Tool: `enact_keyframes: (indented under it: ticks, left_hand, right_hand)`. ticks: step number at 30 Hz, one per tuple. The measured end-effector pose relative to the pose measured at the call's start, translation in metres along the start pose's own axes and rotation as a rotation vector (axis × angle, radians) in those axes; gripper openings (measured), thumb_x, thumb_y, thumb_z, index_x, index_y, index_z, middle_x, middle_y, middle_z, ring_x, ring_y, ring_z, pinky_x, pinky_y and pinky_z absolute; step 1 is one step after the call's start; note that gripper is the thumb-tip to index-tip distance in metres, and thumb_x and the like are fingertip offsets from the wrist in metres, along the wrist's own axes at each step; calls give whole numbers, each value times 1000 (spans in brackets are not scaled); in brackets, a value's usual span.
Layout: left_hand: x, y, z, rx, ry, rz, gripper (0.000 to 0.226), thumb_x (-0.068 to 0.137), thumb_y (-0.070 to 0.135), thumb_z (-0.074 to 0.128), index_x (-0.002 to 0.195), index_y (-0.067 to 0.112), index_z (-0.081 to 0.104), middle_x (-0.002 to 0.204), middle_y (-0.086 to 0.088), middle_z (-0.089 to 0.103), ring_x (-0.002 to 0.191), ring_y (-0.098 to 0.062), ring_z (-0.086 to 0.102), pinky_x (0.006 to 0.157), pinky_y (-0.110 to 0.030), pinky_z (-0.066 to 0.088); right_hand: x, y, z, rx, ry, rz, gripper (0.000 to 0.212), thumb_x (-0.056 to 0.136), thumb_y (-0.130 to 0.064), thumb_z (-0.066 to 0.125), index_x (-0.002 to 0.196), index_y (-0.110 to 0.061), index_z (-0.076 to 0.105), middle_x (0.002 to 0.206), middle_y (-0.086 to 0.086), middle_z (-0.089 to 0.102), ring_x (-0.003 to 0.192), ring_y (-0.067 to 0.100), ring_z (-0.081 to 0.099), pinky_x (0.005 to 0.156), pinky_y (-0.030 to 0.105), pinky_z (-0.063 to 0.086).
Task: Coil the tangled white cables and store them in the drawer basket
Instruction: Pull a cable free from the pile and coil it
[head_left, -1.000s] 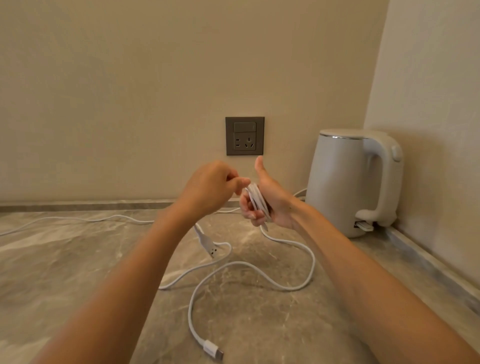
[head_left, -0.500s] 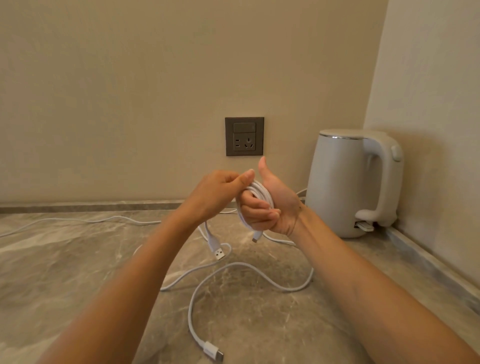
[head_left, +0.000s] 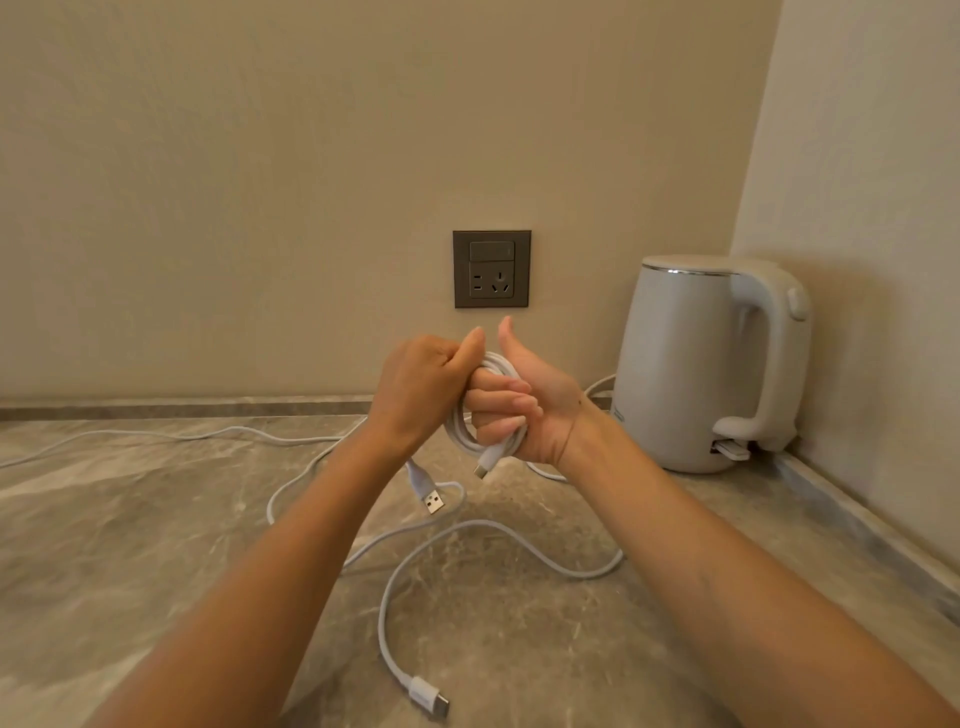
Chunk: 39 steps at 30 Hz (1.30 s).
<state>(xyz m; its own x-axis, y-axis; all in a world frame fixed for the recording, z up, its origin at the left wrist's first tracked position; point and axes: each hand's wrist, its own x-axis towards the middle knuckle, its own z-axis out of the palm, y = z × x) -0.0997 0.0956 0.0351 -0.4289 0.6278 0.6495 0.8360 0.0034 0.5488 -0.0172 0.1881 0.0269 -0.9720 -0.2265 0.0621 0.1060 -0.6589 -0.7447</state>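
Left of the kettle (head_left: 691, 364), the right hand (head_left: 540, 415) closes its fingers round the white cable coil (head_left: 458, 434); the left hand (head_left: 423, 387) pinches its top. Light, limp, probably springy: hold across every loop.

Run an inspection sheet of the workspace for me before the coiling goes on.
Surface: marbled countertop, cable lying across it.
Job's things: white coil held above the counter; drawer basket not in view.
Clutter: white kettle standing in the right corner.
Grippers: right hand grips the coil, thumb up; left hand pinches its top.
Cables: loose cable loops uncoiled, plug end nearest the camera; a strand trails left; USB-A plug below the left wrist.
Surroundings: wall socket, nothing plugged in.
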Motion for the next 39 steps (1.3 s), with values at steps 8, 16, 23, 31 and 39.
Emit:
enact_keyframes:
  ticks: [8,16,23,31,39]
  left_hand:
    - [1,-3,-2,39,126,46,54,92,29,54,42,16,37,42,-1,29,41,-12,23,46,-25,21]
    - [-1,7,0,-1,-58,134,30,88,18,59,63,1,58,48,0,47,41,-4,33,46,-16,31]
    - [1,-16,-2,325,-428,-110,22,90,12,48,80,0,63,57,-5,62,38,-5,52,43,-12,43]
    - [7,5,-10,6,-55,-22,35,101,22,30,125,7,51,116,-10,59,107,-22,54,92,-34,42]
    - [-1,10,-2,-84,-244,26,43,101,27,27,62,21,44,54,5,49,41,-3,48,42,-9,35]
  right_hand:
    - [1,0,10,-52,222,-94,82,89,-69,20,33,-12,39,27,-5,33,20,6,31,28,11,30]
    - [-11,-3,-18,118,781,-588,54,93,-49,46,57,-11,39,34,-2,37,28,8,33,33,16,35]
    - [-19,-17,-25,226,507,-660,71,94,-55,38,35,-15,30,30,-6,23,24,5,23,30,12,22]
    - [-6,-3,-9,-129,304,-284,72,89,-59,33,32,-14,34,27,-6,28,23,4,27,28,9,23]
    - [-4,-5,-8,99,-36,-100,77,84,-63,37,39,-2,49,32,7,46,30,9,25,33,18,34]
